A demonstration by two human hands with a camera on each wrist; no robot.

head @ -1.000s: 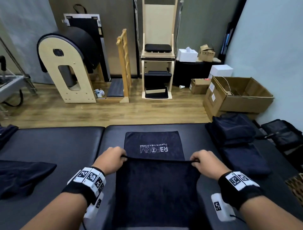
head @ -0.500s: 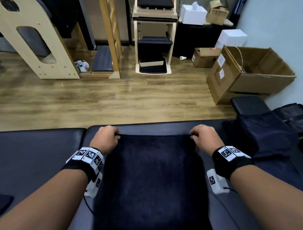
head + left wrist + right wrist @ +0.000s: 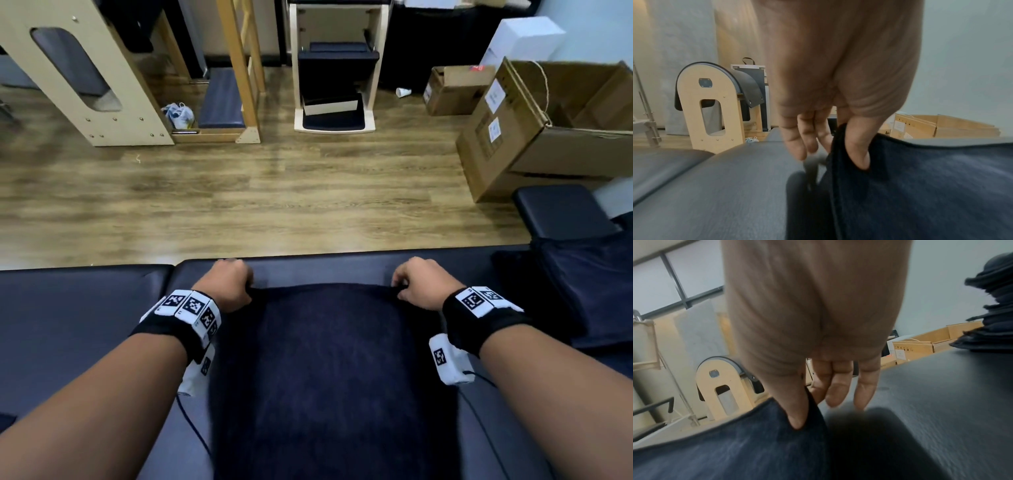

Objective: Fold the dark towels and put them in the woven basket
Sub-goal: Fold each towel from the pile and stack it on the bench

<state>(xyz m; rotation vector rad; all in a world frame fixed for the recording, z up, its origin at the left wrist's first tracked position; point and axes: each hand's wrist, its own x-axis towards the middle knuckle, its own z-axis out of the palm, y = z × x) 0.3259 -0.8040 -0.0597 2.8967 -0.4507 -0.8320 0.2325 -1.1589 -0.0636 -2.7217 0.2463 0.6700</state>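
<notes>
A dark navy towel point(image 3: 329, 377) lies folded on the black padded table point(image 3: 85, 308) right in front of me. My left hand point(image 3: 227, 286) pinches its far left corner between thumb and fingers point(image 3: 858, 151). At the far right corner my right hand point(image 3: 419, 284) pinches the towel point(image 3: 735, 451) the same way, thumb on top. The towel point(image 3: 931, 186) edge sags slightly between the two hands near the table's far edge. The woven basket is out of view.
A stack of folded dark towels point(image 3: 568, 291) sits on the table at the right, seen too in the right wrist view point(image 3: 990, 321). Beyond the table is wooden floor, an open cardboard box point(image 3: 548, 130) at right, and wooden exercise equipment point(image 3: 85, 75) at back left.
Both hands carried the near edge of the towel forward over the printed half, up to the table's far edge. The logo is now covered. The head view tilted down.
</notes>
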